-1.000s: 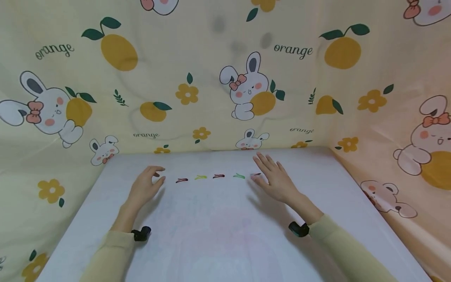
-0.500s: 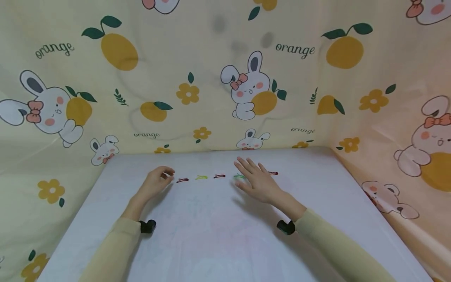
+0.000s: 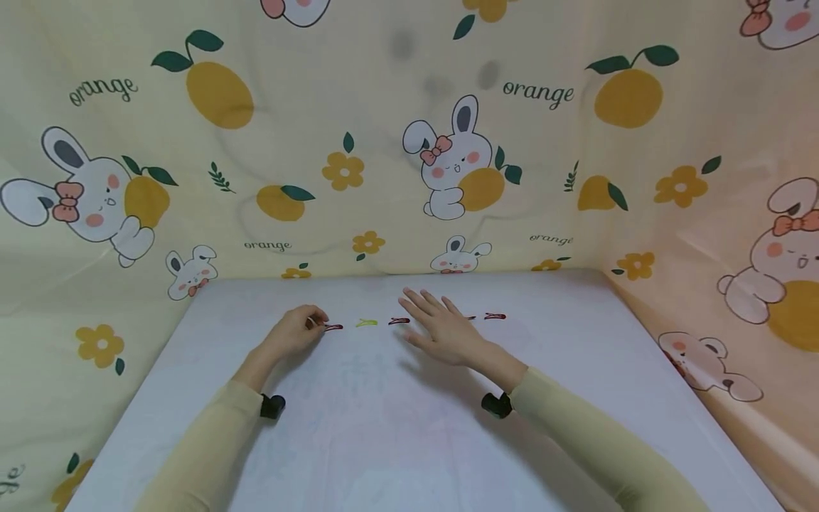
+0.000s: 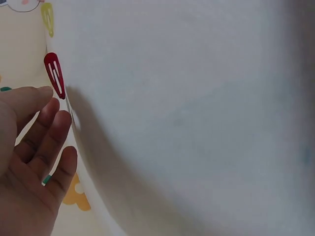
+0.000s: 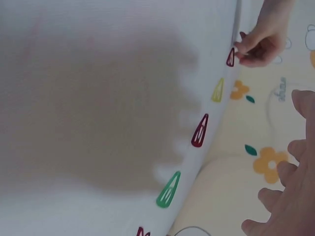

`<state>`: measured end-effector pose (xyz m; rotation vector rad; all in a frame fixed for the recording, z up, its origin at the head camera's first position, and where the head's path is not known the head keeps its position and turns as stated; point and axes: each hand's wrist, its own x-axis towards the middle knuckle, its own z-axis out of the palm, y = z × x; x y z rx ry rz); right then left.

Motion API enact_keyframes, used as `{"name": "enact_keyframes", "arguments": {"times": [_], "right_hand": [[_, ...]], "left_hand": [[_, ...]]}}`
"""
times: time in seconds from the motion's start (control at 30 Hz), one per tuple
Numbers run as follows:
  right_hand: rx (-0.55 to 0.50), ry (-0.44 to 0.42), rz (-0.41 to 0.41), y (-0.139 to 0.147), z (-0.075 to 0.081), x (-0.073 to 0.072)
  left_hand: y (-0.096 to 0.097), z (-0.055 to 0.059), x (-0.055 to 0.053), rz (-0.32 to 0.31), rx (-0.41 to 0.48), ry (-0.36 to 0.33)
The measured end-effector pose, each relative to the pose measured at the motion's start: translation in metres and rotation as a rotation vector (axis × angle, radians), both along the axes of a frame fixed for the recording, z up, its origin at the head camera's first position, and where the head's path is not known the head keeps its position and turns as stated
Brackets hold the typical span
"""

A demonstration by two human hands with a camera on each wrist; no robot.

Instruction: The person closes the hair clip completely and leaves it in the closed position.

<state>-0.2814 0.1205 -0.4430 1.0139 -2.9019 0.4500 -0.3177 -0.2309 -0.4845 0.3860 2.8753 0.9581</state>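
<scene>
Several snap hair clips lie in a row along the far part of the white table. My left hand is at the leftmost red clip; its thumb and index fingertips are by the clip's narrow end, and whether they touch it I cannot tell. Beside it come a yellow clip and a dark red clip. Held flat with fingers spread, my right hand hovers above the row, holding nothing. It hides the green clip in the head view. Another red clip lies at the right end.
The white tabletop stretches towards me. A cream curtain printed with rabbits and oranges stands along its back and right side. Each wrist carries a small black camera.
My left hand has moved right to the leftmost red clip. My right hand has moved left along the row, uncovering the right-end red clip and covering the green one.
</scene>
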Motion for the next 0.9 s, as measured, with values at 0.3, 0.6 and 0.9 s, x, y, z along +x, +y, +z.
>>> {"name": "enact_keyframes", "arguments": {"times": [0.3, 0.6, 0.9], "right_hand": [[-0.057, -0.046, 0.002, -0.027, 0.0, -0.009], [-0.147, -0.118, 0.015, -0.05, -0.007, -0.017], [-0.227, -0.168, 0.028, -0.071, -0.019, -0.026]], "left_hand": [[0.006, 0.0, -0.003, -0.024, -0.081, -0.016], [0.009, -0.004, -0.007, -0.016, -0.129, -0.007], [0.013, -0.001, -0.006, -0.043, -0.101, 0.035]]}}
